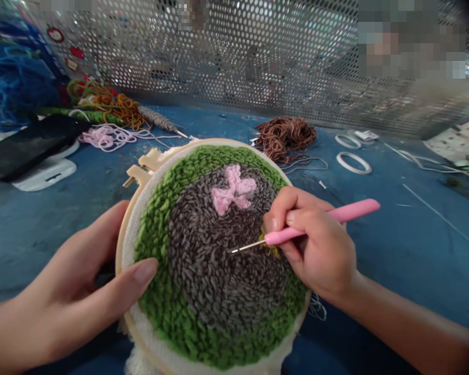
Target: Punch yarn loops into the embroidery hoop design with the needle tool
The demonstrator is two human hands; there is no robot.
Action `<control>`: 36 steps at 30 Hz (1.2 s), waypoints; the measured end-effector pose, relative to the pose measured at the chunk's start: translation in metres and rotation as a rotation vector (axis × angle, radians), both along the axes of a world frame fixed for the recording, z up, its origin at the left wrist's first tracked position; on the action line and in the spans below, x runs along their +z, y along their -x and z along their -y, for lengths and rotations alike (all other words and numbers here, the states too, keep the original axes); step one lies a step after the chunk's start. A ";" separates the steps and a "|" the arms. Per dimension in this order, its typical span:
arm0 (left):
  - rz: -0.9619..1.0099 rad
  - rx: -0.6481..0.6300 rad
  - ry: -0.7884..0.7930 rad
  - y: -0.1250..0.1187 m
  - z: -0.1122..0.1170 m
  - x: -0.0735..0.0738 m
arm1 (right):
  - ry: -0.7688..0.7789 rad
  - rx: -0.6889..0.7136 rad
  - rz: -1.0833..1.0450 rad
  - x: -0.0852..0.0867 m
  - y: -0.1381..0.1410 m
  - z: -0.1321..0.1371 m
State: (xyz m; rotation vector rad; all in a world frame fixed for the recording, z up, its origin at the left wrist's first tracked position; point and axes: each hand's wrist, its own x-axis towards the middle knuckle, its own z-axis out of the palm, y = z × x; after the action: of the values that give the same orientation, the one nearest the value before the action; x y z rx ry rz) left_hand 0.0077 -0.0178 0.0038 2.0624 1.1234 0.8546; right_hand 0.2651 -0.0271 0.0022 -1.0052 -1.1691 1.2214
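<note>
My left hand [89, 281] grips the left rim of a round embroidery hoop [122, 234], its thumb pressed on the green stitches and its fingers behind. Cloth in the hoop carries looped yarn: a green border [160, 323], a dark grey round field [219, 281] and a pink bow shape [232, 190] near the top. In my right hand [316, 239] is a pink-handled crochet hook [355, 210], held like a pen. Its metal tip lies over the grey loops, pointing left; whether it touches them I cannot tell. A bit of yellow-green yarn [273, 249] shows beside the fingers.
Brown yarn [285, 136] lies behind the hoop. To its right are white rings [354, 162]. At the left are a black phone-like object [31, 146], pink yarn [107, 136], orange yarn [128, 110] and blue yarn [19, 78]. A perforated metal panel [234, 62] closes off the blue table's back.
</note>
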 end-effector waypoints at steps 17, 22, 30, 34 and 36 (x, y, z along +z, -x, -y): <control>-0.042 -0.026 0.036 0.007 -0.001 -0.002 | -0.292 0.261 0.702 0.008 0.012 0.004; -0.016 -0.019 0.125 0.006 -0.004 -0.003 | 0.017 0.104 0.186 0.003 0.000 -0.003; 0.024 0.010 0.164 0.002 -0.003 -0.003 | 0.027 -0.044 0.038 -0.001 -0.006 -0.004; 0.011 0.015 0.138 0.003 -0.003 -0.003 | -0.012 0.017 0.234 0.003 -0.004 -0.001; 0.006 0.017 0.111 0.003 -0.002 -0.004 | -0.079 0.102 0.437 0.006 0.001 0.000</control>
State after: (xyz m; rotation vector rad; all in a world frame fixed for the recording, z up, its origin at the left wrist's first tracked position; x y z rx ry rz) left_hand 0.0042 -0.0154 -0.0001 1.9615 1.1601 0.7879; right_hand 0.2643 -0.0270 0.0079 -1.2006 -1.6112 1.0509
